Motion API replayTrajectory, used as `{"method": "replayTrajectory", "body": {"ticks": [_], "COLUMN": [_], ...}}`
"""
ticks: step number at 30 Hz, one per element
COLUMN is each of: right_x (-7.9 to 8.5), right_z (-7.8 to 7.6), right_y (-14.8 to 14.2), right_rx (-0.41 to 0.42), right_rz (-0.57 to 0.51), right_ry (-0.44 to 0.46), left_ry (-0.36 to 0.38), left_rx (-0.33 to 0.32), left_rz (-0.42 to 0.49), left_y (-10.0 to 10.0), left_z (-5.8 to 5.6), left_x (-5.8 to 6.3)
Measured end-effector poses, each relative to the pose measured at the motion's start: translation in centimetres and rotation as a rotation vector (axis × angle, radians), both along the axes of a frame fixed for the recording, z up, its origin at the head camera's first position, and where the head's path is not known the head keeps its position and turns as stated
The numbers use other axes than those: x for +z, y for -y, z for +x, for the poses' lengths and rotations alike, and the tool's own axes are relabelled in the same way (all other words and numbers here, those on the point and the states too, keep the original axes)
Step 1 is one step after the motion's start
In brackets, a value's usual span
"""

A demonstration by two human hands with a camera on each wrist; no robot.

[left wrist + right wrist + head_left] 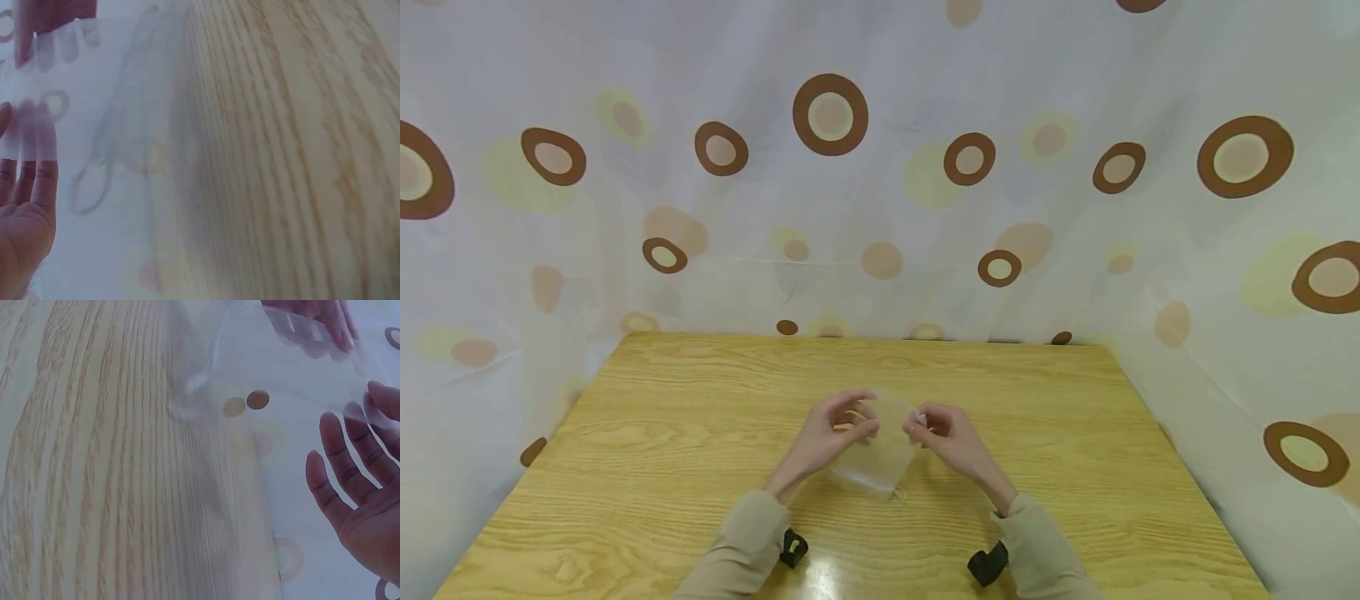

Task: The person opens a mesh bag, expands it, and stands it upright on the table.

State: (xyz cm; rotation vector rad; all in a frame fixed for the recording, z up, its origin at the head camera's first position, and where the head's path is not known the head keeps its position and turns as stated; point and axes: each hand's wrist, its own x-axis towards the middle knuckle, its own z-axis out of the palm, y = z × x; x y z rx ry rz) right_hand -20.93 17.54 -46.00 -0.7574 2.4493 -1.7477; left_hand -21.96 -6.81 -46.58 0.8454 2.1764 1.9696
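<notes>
A see-through drawstring bag [880,454] is held up between both hands above the table, its flat film slanting toward the near side. A thin cord loop [94,187] shows through it in the left wrist view. The left hand [835,429] is at the bag's upper left, thumb and index finger apart; in its wrist view the fairly straight fingers [37,134] show through the film. At the upper right edge the right hand [947,433] pinches the bag between thumb and index finger. Its other fingers [337,456] stay loosely spread.
The wood-grain table [647,400] spreads under both hands. A pale curtain [880,200] with brown rings and dots hangs behind it and along both sides. Black straps with small devices [988,565] sit at both wrists, close over the table's near part.
</notes>
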Motion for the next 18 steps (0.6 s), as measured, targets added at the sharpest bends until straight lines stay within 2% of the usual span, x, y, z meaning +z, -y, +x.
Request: {"method": "replayTrajectory", "body": {"ticks": [8, 18], "right_x": [0.06, -0.36], "right_z": [0.15, -0.16], "right_y": [0.41, 0.86], "right_rx": [-0.003, -0.044], "right_rz": [-0.026, -0.018], "right_ry": [0.027, 0.001], "left_ry": [0.027, 0.060], "left_rx": [-0.001, -0.008], "left_rz": [0.012, 0.022], "left_y": [-0.24, -0.45], "left_z": [0.14, 0.28], "left_x": [-0.10, -0.30]}}
